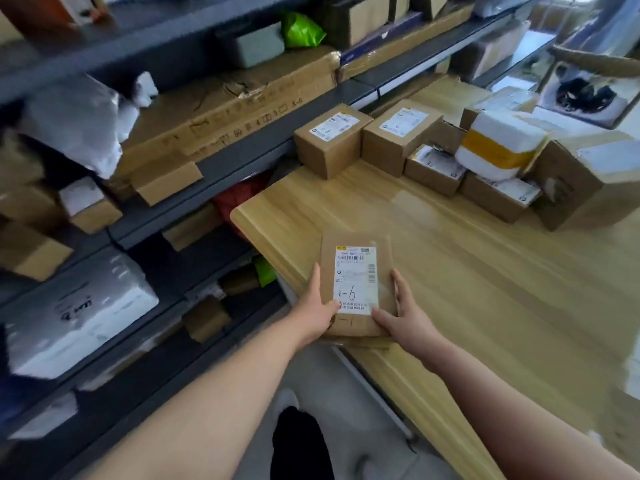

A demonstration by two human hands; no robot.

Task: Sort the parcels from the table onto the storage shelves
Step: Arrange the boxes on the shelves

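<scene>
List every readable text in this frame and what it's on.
"1-6": handwritten on the white label of the flat brown parcel gripped by the left hand and right hand.
"X-6": printed on the long cardboard box on the shelf.
Fine print on that label and labels on the small boxes on the table: too blurred to read.

The parcel (356,239) between left grip (317,311) and right grip (407,315) is matt card, its label (355,282) smooth paper. The counter (485,289) beneath is glossy wood.

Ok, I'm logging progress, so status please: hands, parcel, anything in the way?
Gripping: left hand and right hand on flat parcel marked 1-6, over table edge. Other boxes farther back. Nothing between it and the shelves.
</scene>
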